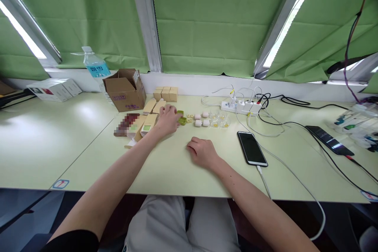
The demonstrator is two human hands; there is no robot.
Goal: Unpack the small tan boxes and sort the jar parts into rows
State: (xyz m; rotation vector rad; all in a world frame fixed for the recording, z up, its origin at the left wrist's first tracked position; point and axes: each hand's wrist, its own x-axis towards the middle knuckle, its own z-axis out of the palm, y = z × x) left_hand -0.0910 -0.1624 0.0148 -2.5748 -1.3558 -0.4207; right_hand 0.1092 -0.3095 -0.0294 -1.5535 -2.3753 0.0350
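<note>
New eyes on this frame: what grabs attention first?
Probably the green blinds, filling most of the top of the view. Next, mid-table, the left hand at the small green pieces, with the right hand nearer the table's front edge. Then the open cardboard box at back left and the dark-screened phone on the right.

Hands [168,120]: two
Green pieces [182,121]: two in sight
White cylinders [198,123]: four
Clear cups [225,123]: four
Closed small boxes [165,94]: three visible
Open small boxes [149,122]: overlapping, number unclear
Phones [252,148]: two
Brown carton [124,96]: one
Water bottle [96,65]: one
</note>
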